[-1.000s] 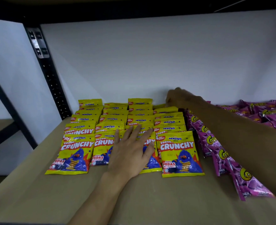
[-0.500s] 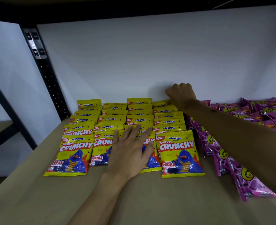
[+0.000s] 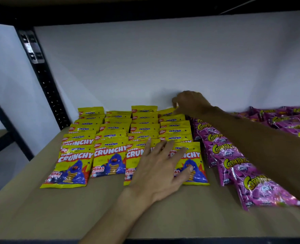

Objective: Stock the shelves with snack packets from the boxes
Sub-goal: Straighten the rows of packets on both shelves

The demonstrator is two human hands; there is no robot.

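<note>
Yellow "Monster Crunchy" snack packets (image 3: 110,155) lie in overlapping rows on the brown shelf board (image 3: 92,212). My left hand (image 3: 160,171) rests flat with spread fingers on the front packets of the two right-hand yellow rows. My right hand (image 3: 191,102) reaches to the back wall, its fingers curled and pinching the top edge of the rearmost yellow packet (image 3: 166,111) in the rightmost yellow row. My right forearm crosses over a row of purple "Corntoz" packets (image 3: 234,166) beside the yellow ones.
More purple packets (image 3: 286,118) are piled at the back right. A black perforated upright (image 3: 43,80) stands at the left rear corner, with a white wall behind. Bare shelf board runs along the front edge and at the left. No boxes are in view.
My left hand has slid to the right, from the third yellow row onto the front packet of the fourth. My right hand stays at the back of that row, fingers now on the rearmost packet's edge.
</note>
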